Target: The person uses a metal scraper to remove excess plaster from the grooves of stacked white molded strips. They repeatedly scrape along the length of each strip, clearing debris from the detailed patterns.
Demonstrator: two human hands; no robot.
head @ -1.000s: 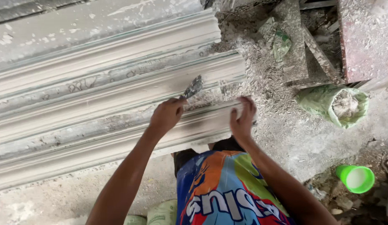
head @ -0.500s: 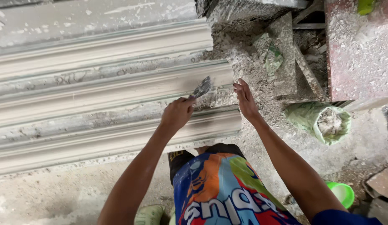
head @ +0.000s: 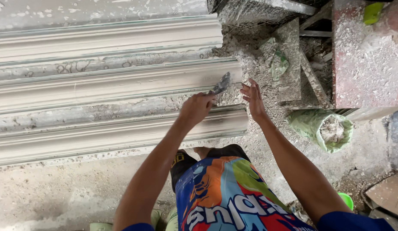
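A small scraper (head: 221, 84) is gripped in the closed fingers of the left hand (head: 196, 107). Its blade is poked out past the fingers and is pressed on the end of the middle plaster moulding (head: 122, 83). The right hand (head: 252, 99) is held open just beside that end, with nothing in it.

This is a plaster-casting workshop: long white cornice mouldings (head: 109, 81) lie side by side on a dust-caked floor (head: 62, 192), beside plaster rubble (head: 259, 64), a green sack of debris (head: 321, 128) and crusted boards (head: 363, 60).
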